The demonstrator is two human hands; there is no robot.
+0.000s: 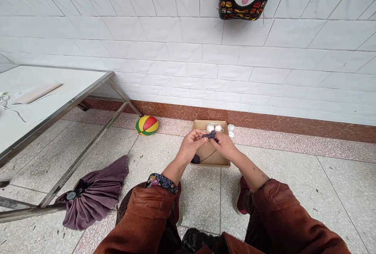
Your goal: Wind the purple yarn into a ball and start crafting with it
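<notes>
A small dark blue-grey piece of yarn work [209,135] sits between my two hands, above a shallow cardboard box [212,164] on the floor. Its left end is pinched by the fingers of my left hand [192,143]. My right hand [225,146] is closed on its right side, with the fingertips partly hidden. Whether a hook or needle is in there I cannot make out. A dark strand runs down into the box to a dark yarn ball [195,159]. White yarn balls [214,128] lie at the box's far end.
More white balls [231,130] lie just right of the box. A striped ball [147,125] rests by the wall, and a folded purple umbrella [96,191] lies on the left. A metal-framed table [58,76] stands at left; a black basket [246,11] hangs on the tiled wall.
</notes>
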